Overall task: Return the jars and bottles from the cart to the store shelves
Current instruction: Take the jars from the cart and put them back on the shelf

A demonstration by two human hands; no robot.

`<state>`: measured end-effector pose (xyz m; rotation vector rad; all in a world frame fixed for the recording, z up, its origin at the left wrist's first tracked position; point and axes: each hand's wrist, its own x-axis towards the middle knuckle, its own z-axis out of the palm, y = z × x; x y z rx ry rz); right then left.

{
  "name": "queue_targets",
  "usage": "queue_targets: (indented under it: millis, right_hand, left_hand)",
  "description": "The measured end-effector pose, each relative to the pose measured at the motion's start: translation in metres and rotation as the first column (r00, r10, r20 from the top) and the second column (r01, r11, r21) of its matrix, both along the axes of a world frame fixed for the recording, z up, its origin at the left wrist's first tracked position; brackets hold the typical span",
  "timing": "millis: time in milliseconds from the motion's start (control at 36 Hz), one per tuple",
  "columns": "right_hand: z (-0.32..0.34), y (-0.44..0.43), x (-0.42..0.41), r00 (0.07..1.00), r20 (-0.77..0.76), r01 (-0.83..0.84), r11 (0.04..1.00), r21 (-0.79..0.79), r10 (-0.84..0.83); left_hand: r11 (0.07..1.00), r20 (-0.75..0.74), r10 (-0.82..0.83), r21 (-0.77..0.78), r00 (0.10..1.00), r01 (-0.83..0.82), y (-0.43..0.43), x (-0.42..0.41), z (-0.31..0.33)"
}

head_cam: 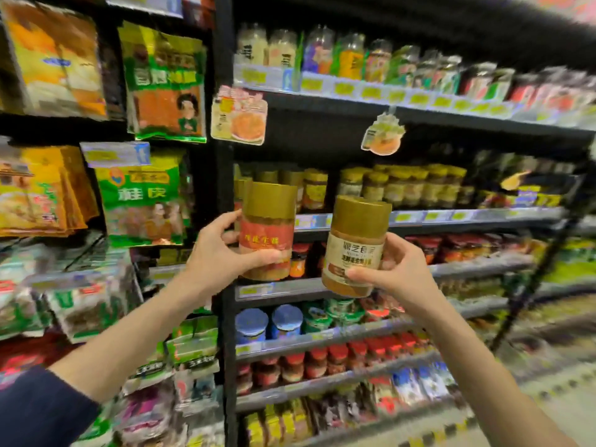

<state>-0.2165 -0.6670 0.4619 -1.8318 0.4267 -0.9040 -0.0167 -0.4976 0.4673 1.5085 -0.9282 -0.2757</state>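
Note:
My left hand (214,253) grips a gold-lidded jar with a red label (269,227), held upright in front of the shelf of similar gold-lidded jars (314,188). My right hand (392,271) grips a second gold-lidded jar with a pale and brown label (356,243), tilted slightly to the right. Both jars are raised in the air at about the height of the second shelf edge (429,217), a little apart from each other. The cart is out of view.
Black shelving (224,162) fills the view. Clear jars line the top shelf (351,56), red-lidded jars (338,359) and blue-lidded tubs (267,321) sit lower down. Hanging snack bags (145,201) cover the left bay. Floor with a striped edge (548,398) shows at the lower right.

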Motion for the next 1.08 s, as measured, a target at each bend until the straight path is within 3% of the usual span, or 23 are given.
queue_targets:
  millis: [222,417,639,806,1083]
  right_hand:
    - [-0.001,-0.085,-0.066,0.998,-0.009,0.064,0.998,-0.025,-0.064]
    - [0.001,-0.137,-0.071,0.998,-0.032,0.046,0.998,-0.038,-0.047]
    - [0.000,-0.175,-0.011,0.999,-0.045,-0.017,0.999,-0.048,0.015]
    - [-0.005,-0.192,0.049,0.997,-0.024,-0.073,0.996,-0.047,0.072]
    - [0.010,-0.214,0.132,0.996,-0.001,-0.089,0.989,-0.117,0.089]
  left_hand:
    - [0.997,-0.026,-0.070,-0.015,0.997,0.069,-0.099,-0.057,-0.012]
    - [0.998,-0.053,-0.067,-0.025,0.996,0.066,-0.141,-0.068,-0.014]
    - [0.999,-0.061,0.037,0.004,0.997,-0.037,-0.157,-0.029,-0.014]
    - [0.993,0.041,0.119,0.003,0.992,-0.119,-0.168,0.019,-0.009]
    - [0.984,0.078,0.180,-0.011,0.981,-0.179,-0.186,0.089,0.007]
